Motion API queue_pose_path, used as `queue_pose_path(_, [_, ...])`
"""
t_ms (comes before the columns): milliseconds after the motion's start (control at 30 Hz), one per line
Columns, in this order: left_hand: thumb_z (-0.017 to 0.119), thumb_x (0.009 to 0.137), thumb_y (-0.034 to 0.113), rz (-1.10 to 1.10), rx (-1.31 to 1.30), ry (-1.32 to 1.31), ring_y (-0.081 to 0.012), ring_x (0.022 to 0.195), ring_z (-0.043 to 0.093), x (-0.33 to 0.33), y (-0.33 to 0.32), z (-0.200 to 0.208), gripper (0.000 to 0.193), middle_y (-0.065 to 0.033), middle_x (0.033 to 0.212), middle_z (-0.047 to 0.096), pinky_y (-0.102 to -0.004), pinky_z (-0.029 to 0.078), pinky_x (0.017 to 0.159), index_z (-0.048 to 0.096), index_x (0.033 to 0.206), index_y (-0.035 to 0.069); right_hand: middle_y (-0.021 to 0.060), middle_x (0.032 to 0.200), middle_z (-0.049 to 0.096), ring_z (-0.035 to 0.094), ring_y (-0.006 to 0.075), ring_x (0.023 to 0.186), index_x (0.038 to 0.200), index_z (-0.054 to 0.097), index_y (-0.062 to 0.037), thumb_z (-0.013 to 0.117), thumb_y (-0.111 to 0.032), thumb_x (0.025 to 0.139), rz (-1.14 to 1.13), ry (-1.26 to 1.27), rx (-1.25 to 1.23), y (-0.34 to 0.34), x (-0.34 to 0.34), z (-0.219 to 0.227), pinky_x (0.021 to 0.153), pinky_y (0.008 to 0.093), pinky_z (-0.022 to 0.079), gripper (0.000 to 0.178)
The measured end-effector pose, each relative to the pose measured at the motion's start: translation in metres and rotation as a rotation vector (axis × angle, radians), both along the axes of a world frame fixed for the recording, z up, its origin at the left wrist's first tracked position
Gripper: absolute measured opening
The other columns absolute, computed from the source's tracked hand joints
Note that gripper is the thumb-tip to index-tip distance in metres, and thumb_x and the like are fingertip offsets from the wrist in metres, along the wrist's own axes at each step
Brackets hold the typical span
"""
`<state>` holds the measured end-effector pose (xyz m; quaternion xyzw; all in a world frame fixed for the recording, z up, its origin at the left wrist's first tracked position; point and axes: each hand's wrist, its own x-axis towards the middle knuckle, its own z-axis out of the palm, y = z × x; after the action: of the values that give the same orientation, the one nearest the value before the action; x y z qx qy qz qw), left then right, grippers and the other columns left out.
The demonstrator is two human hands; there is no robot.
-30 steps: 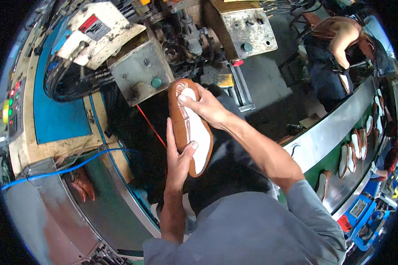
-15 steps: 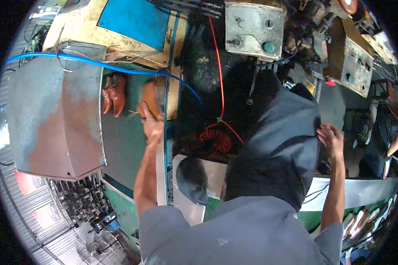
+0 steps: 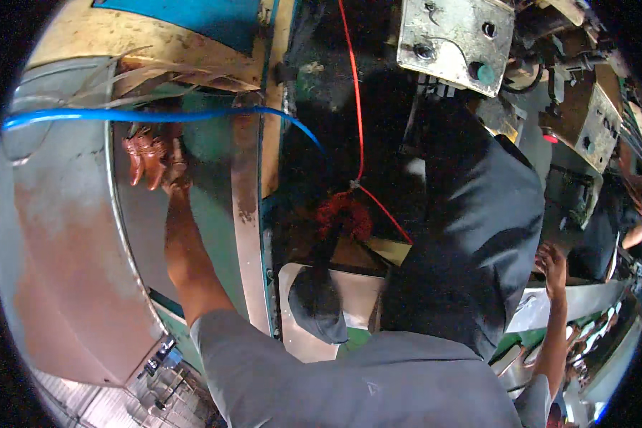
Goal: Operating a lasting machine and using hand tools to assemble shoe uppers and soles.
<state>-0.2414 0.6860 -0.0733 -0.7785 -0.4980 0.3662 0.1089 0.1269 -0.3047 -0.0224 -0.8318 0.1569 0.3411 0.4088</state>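
My left hand (image 3: 176, 173) is stretched out to the far left, right beside a group of reddish-brown leather shoes (image 3: 148, 158) lying toes toward me on the grey-green surface. Shadow and blur hide its fingers and anything they may hold. My right hand (image 3: 551, 262) hangs to the right of my dark-trousered leg. Its fingers are loosely bent and apart, and nothing shows in them.
A blue hose (image 3: 192, 114) crosses above the shoes. Left of them stands a rusty metal hood (image 3: 64, 242). A red cord (image 3: 357, 107) runs down to a red coil (image 3: 344, 214). Metal control boxes (image 3: 455, 43) stand ahead; several shoes (image 3: 585, 332) sit at the lower right.
My left hand has moved left to the reddish-brown shoes. The tan, shoe-like thing it held before cannot be made out now. My right hand sits lower in view, and the view has shifted.
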Motion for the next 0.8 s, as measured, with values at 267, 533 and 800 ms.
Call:
queue_pose_path(267, [0.071,0.105,0.025,-0.326,-0.025,-0.214,-0.0456,0.144,0.046,0.065,0.03,-0.046,0.088,-0.0311,0.165,0.035,-0.0523,0.052,0.111,0.012,0.172,0.022,0.0132,0.12,0.079,0.077,0.0235,0.089,0.145,0.066,-0.0024,0.068,-0.016,0.107,-0.573,0.104,-0.065,-0.169,-0.185,0.051,0.077,0.0333,0.065,0.041])
queue_pose_path(533, [0.069,0.109,0.029,-0.458,-0.053,-0.411,-0.0388,0.133,0.056,0.161,-0.053,-0.056,0.072,-0.0274,0.155,0.049,-0.0481,0.054,0.104,0.029,0.167,0.014,0.016,0.109,0.074,0.072,0.0279,0.098,0.116,0.067,-0.0049,0.08,-0.029,0.099,-0.987,0.317,-0.31,-0.183,-0.565,-0.049,0.078,0.0452,0.059,0.033])
queue_pose_path(800, [0.068,0.112,0.034,-0.329,-0.253,-0.643,-0.0321,0.122,0.066,0.136,-0.17,-0.023,0.062,-0.0238,0.145,0.062,-0.044,0.056,0.096,0.047,0.163,0.005,0.0338,0.146,0.064,0.067,0.0529,0.129,0.166,0.048,-0.0094,0.081,-0.04,0.096,-0.983,0.21,-1.207,-0.172,-0.615,-0.119,0.114,0.0533,0.054,0.083])
